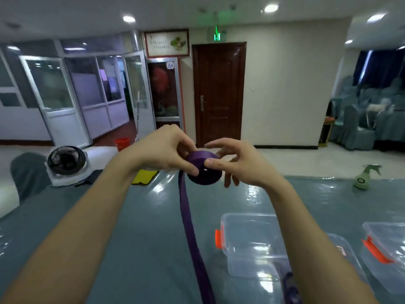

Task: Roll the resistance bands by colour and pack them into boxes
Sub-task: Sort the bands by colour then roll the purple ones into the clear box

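Your left hand (166, 148) and right hand (238, 163) meet in the air above the table (142, 227), and the purple resistance band (203, 170) sits between them, wound into a thick coil. Your left hand grips the coil with curled fingers over its top and the thumb pressed on its near face. Your right hand pinches the other side: the thumb lies on the near edge, the forefinger reaches over the top, and the lower fingers curl behind.

The loose tail (190, 227) hangs from the coil just under your left thumb and runs down towards you along the table, between your forearms.

Below your right wrist a clear plastic box (249, 244) with an orange latch stands open on the table. A second clear box (385, 249) lies further out to the right of that arm. Well to the right of your right hand stands a green spray bottle (363, 177). Left of your left hand lie a yellow cloth (144, 176) and, further out, a small fan (65, 161).
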The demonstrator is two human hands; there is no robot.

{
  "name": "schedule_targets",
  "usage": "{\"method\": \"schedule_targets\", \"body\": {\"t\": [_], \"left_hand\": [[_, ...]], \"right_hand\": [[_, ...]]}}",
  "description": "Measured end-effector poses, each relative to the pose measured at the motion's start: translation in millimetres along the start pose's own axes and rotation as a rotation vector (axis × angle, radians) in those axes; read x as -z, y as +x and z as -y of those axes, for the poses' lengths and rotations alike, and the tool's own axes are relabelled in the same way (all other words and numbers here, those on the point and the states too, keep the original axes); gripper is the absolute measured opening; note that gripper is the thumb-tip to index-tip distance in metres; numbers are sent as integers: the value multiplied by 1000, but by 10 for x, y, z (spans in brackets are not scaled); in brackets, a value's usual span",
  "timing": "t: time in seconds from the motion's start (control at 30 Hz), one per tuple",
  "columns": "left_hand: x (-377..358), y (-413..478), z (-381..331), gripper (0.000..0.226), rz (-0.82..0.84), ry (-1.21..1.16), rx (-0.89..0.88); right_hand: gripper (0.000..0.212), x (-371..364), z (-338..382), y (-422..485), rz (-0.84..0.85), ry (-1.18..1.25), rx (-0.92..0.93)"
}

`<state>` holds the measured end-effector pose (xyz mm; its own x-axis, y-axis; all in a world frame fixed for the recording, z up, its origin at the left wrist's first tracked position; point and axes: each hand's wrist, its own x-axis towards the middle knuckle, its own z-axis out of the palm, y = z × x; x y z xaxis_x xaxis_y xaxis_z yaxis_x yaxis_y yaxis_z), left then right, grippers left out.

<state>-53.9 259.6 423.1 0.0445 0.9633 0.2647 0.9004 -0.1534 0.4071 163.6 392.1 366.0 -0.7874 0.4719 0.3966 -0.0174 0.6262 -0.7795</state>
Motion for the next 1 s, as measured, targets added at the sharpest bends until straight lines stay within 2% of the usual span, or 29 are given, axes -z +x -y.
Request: {"method": "schedule_targets", "body": {"t": [0.07, 0.1, 0.23, 0.33, 0.43, 0.47, 0.53, 0.63, 0.73, 0.87, 1.0], "left_hand": [[188, 171, -63, 31, 63, 165, -4], [265, 234, -74, 33, 76, 175, -6], [372, 287, 90, 38, 13, -121, -34], [120, 193, 299, 41, -41, -337, -39], [-174, 151, 424, 37, -41, -364, -32], [-241, 160, 432, 36, -4, -344, -30], [-327, 208, 422, 34, 86, -299, -34], [-401, 277, 433, 37, 102, -296, -57], [-497, 279, 514, 42, 108, -410, -57], [-611, 338, 559, 36, 92, -458, -50], [-577, 415, 561, 47, 53, -486, -68]], "right_hand": [[34, 46, 144, 156, 12, -154, 22], [28, 56, 187, 206, -10, -201, 38], [19, 72, 190, 212, -173, -172, 83], [14, 26, 50, 110, -266, -122, 93], [27, -41, -121, -12, -197, -81, 23], [33, -71, -171, -45, -147, -97, -18], [31, -141, -270, -83, -71, -135, -62], [24, -203, -420, -135, -123, -44, -57], [29, -181, -493, -195, -169, 69, -58], [35, -136, -536, -181, -186, 89, -71], [36, -110, -553, -135, -224, 154, -48]]}}
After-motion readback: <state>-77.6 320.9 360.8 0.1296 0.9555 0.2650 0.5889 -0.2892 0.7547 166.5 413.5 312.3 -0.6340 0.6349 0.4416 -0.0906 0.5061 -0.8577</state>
